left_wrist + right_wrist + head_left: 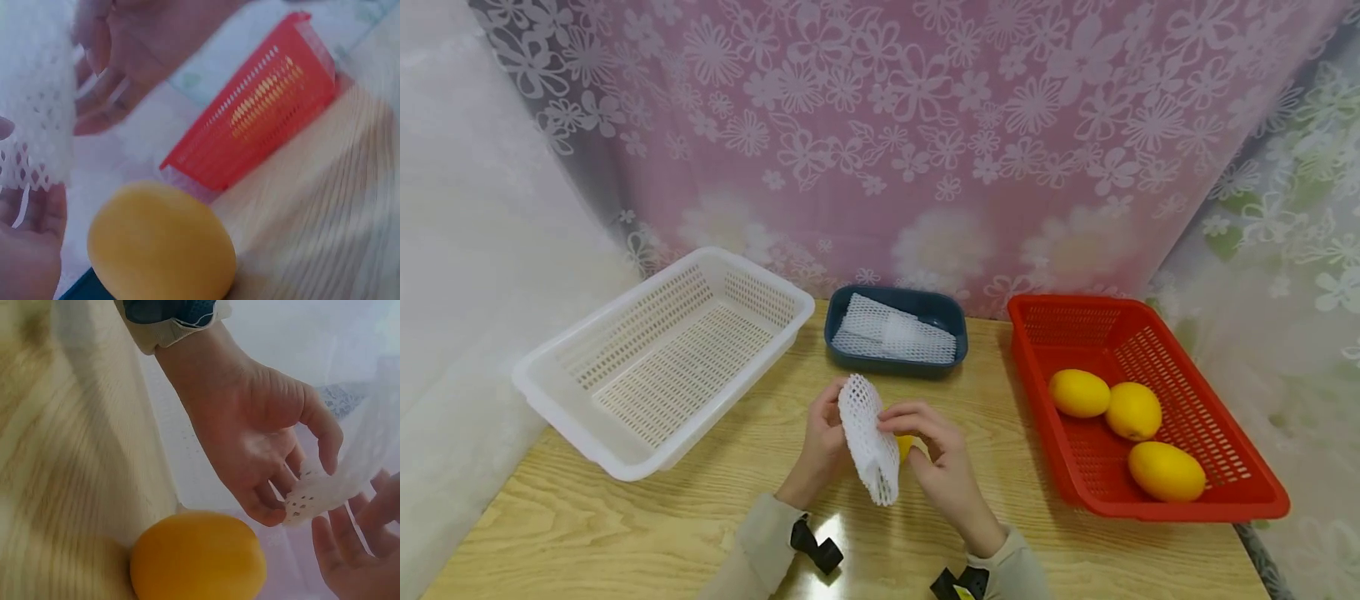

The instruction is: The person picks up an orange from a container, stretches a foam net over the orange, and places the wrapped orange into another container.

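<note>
A white foam fruit net (868,437) stands tilted between both hands above the table. My left hand (823,450) grips its left side, the thumb in front in the left wrist view. The right hand (943,467) has bent fingers at the net's other side, fingertips on the mesh. Behind the net, partly hidden in the head view, a smooth oval yellow fruit (905,448) rests on the table. Both wrist views show the fruit (161,244) whole or nearly so, apart from the hands (362,550).
A red basket (1176,508) at right holds three yellow fruits (1167,472). A white basket (662,454) stands at left. At the back, a dark blue tray (895,365) contains more foam nets (887,329). Floral curtains (880,150) hang behind the wooden table (587,525).
</note>
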A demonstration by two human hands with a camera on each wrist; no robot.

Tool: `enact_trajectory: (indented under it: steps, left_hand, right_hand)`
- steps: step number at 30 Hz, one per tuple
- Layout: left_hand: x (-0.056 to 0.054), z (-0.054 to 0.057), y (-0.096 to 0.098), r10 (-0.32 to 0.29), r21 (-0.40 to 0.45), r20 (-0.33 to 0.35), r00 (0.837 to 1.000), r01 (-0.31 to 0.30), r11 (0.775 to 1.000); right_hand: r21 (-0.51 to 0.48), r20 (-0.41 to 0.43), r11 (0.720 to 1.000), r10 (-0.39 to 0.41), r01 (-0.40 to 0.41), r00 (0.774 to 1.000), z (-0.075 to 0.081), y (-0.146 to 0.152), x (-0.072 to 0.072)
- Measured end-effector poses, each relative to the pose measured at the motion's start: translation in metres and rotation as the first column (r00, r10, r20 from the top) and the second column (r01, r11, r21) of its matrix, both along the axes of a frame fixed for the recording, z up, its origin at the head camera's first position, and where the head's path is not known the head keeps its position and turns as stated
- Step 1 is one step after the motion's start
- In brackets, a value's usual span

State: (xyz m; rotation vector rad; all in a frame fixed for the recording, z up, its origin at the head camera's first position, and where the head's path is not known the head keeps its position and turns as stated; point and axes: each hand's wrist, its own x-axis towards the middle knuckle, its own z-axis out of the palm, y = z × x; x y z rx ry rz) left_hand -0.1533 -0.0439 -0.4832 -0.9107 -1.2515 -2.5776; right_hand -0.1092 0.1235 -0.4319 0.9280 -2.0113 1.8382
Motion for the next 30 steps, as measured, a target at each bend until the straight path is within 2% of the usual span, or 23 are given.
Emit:
enact_trajectory:
  steps: [4,6,8,10,11,13,16,18,21,23,26,28,30]
  left_hand:
    - [0.003,0.003,0.002,-0.144,0.051,0.013,0.989,0.143,0.988]
    - [0.005,0.005,0.002,-0.203,0.052,0.04,0.978,0.201,0.978]
    - [0.009,0.008,0.003,-0.267,0.064,0.087,0.96,0.262,0.963]
    - [0.013,0.012,0.003,-0.304,0.062,0.147,0.941,0.298,0.952]
    - [0.015,0.014,0.004,-0.319,0.062,0.181,0.93,0.313,0.948]
    - [0.02,0.019,0.004,-0.338,0.059,0.248,0.908,0.334,0.941]
    - [0.026,0.025,0.003,-0.328,0.049,0.333,0.884,0.331,0.942]
    - [0.028,0.028,0.001,-0.308,0.053,0.378,0.873,0.312,0.949]
    - [0.03,0.033,0.0,-0.261,0.032,0.455,0.851,0.277,0.96]
    - [0.031,0.035,0.0,-0.212,-0.024,0.511,0.833,0.26,0.965]
    - [0.032,0.038,0.0,-0.13,-0.127,0.582,0.803,0.248,0.96]
    - [0.033,0.038,0.0,-0.1,-0.165,0.601,0.793,0.245,0.955]
    - [0.033,0.039,0.0,-0.094,-0.172,0.605,0.79,0.246,0.954]
  right_hand:
    - [-0.112,0.121,0.993,-0.021,0.035,0.992,-0.002,-0.001,0.003]
    - [-0.153,0.182,0.985,-0.046,0.075,0.982,-0.002,-0.002,0.003]
    - [-0.178,0.24,0.978,-0.068,0.112,0.968,-0.001,-0.003,0.003]
    - [-0.212,0.326,0.97,-0.044,0.118,0.944,0.0,-0.004,0.003]
    - [-0.228,0.381,0.967,-0.021,0.116,0.924,0.001,-0.003,0.002]
    - [-0.274,0.491,0.957,0.057,0.092,0.869,0.002,-0.001,0.002]
    - [-0.334,0.607,0.942,0.191,0.03,0.771,0.003,0.003,0.001]
    - [-0.353,0.631,0.935,0.261,-0.029,0.73,0.003,0.005,0.0]
    - [-0.346,0.635,0.932,0.321,-0.113,0.703,0.001,0.008,-0.002]
    - [-0.342,0.64,0.927,0.348,-0.152,0.684,-0.001,0.009,-0.004]
    - [-0.336,0.653,0.923,0.37,-0.185,0.661,-0.003,0.008,-0.006]
    - [-0.342,0.656,0.919,0.384,-0.198,0.65,-0.004,0.008,-0.006]
    - [-0.349,0.657,0.915,0.392,-0.201,0.644,-0.003,0.008,-0.006]
